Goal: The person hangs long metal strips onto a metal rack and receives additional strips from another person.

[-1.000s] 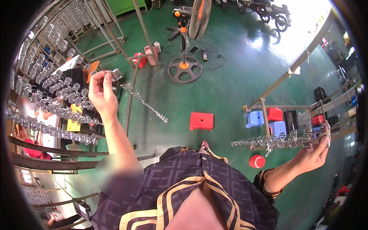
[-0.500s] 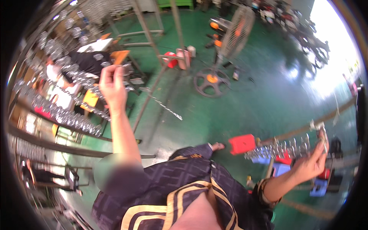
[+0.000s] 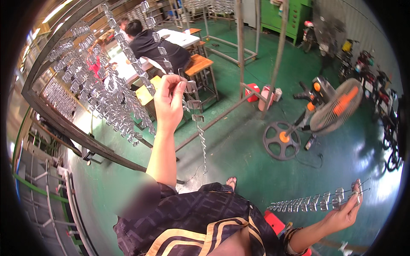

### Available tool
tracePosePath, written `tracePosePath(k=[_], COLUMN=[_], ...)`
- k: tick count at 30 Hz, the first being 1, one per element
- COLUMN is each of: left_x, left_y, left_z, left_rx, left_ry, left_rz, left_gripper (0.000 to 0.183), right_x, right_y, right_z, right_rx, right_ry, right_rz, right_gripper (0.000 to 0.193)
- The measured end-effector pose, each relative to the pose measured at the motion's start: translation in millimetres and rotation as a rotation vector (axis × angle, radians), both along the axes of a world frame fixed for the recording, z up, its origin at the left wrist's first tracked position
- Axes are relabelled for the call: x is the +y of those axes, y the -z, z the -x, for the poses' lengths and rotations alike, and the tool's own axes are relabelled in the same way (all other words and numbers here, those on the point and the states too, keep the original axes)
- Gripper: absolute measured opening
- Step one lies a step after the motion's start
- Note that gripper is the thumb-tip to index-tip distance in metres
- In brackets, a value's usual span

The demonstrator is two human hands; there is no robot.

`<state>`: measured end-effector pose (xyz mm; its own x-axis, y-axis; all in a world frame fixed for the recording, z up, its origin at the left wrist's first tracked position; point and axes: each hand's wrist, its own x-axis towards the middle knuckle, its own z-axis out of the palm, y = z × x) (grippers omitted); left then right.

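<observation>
At 10 o'clock, the left hand is pinching one metal strand, which is dangling from the fingertips toward 6 o'clock. At 4 o'clock, the right hand is gripping the end of a second metal strand, which is stretching toward 9 o'clock near a red stool. Hanging strands are crowding the left hand's 10 o'clock side, a rack bar is curving past at its 8, and a pedestal fan is standing at the right hand's 12.
</observation>
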<state>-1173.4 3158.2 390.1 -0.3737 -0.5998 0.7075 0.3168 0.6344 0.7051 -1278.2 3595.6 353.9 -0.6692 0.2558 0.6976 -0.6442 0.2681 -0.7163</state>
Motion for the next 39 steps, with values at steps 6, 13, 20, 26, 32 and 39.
tracePosePath(k=[6,13,20,26,32,39], left_x=[-38,-67,-89,-103,-114,-126], left_y=[-26,-52,-69,-81,-91,-102], left_z=[17,58,110,146,169,172], left_rx=[-0.007,0.029,0.108,0.122,0.116,0.031], left_ry=[-0.06,-0.183,-0.322,-0.552,-0.676,-0.833], left_rz=[0.093,0.122,0.172,0.275,0.261,0.313], left_gripper=[0.006,0.007,0.01,0.012,0.012,0.008], right_x=[-92,-216,-350,-450,-537,-604], right_y=[-10,-23,-33,-55,-71,-75], right_z=[85,185,280,326,341,326], right_rx=[0.046,0.039,0.107,-0.03,0.07,-0.023], right_ry=[-0.255,-0.626,-0.988,-1.366,-1.535,-1.691], right_rz=[0.036,0.171,0.192,0.292,0.283,0.346], right_gripper=[0.027,0.025,0.024,0.024,0.024,0.019])
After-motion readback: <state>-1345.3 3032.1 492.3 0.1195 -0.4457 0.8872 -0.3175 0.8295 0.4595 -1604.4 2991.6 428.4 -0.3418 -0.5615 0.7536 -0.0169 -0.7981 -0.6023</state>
